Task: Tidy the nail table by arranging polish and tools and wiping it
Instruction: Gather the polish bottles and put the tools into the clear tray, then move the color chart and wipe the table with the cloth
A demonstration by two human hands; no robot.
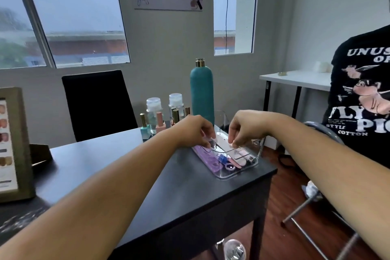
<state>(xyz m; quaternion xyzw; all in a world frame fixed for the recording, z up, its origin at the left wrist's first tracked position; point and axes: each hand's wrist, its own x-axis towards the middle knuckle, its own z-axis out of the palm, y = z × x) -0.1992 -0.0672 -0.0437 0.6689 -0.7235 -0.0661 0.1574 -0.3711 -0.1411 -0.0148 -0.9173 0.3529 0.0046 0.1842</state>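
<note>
A clear acrylic tray [236,172] sits at the right end of the black nail table [130,167]. It holds a lilac case [207,159], a pink nail file [236,163], a small blue item and other small tools. Both my hands reach over the tray's far side. My left hand [193,131] and my right hand [245,127] pinch the two ends of a flat pale nail file [221,140] held just above the tray. Behind them stand several polish bottles [160,121] with gold caps, two clear bottles [154,110] and a tall teal bottle [201,93].
A framed colour-swatch chart [10,143] stands at the table's left edge. A black chair [97,103] is behind the table. A person in a black printed T-shirt [363,99] stands at the right, near a metal chair frame [320,202] and a white side table [295,79].
</note>
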